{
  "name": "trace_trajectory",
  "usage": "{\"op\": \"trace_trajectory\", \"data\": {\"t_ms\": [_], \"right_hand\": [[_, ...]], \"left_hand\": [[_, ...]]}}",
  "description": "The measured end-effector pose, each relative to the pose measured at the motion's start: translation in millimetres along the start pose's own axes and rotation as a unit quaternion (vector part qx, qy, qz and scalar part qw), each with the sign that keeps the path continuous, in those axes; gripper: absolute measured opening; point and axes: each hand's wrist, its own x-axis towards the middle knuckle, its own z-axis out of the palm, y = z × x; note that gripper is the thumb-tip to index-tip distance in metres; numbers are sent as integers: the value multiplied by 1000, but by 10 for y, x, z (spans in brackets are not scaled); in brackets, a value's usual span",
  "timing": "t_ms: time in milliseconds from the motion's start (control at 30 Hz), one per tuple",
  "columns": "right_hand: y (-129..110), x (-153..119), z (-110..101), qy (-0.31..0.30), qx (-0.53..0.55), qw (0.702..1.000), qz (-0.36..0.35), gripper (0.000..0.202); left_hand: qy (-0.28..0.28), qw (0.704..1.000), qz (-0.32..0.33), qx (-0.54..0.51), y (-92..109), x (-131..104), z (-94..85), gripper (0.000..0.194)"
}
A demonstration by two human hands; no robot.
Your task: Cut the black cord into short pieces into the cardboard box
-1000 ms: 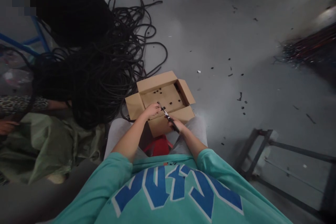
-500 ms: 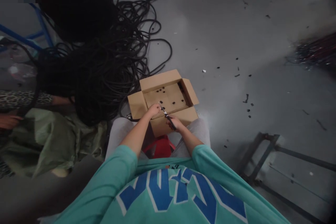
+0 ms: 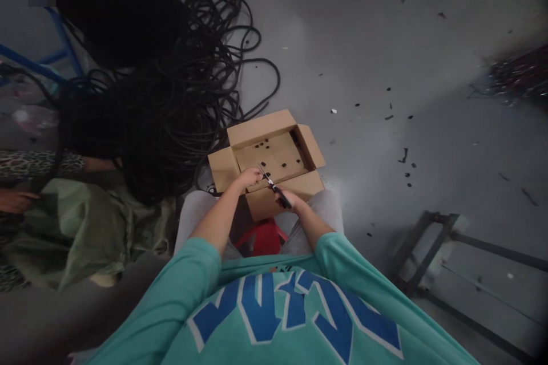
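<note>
Scissors with black handles and silver blades [image 3: 273,186] angle over the near side of an open brown cardboard box [image 3: 262,128], gripped in the curled right hand [image 3: 293,199]; the left hand [image 3: 249,178], nearly closed (its hold I cannot tell), is beside the blades. Small black scraps [image 3: 284,165] lie inside.

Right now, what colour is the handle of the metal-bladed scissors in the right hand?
The handle is black; it shows best in the head view.
</note>
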Motion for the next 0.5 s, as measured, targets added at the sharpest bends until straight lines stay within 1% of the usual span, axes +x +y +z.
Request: {"op": "trace_trajectory", "data": {"t_ms": [100, 167, 267, 400, 500], "right_hand": [[9, 10, -3, 1, 2, 1000, -4, 54], [20, 26, -1, 10, -2, 1000, -4, 55], [49, 58, 7, 30, -17, 999, -2, 52], [108, 110, 10, 55, -46, 997, 0, 45], [149, 143, 4, 75, -71, 995, -7, 39]], "left_hand": [[4, 1000, -2, -19, 7, -7, 3, 7], [16, 1000, 0, -9, -2, 7, 19, 10], [32, 999, 14, 38, -34, 38, 48, 14], [54, 989, 48, 128, -85, 85, 78, 17], [64, 985, 58, 150, -111, 123, 101, 17]]}}
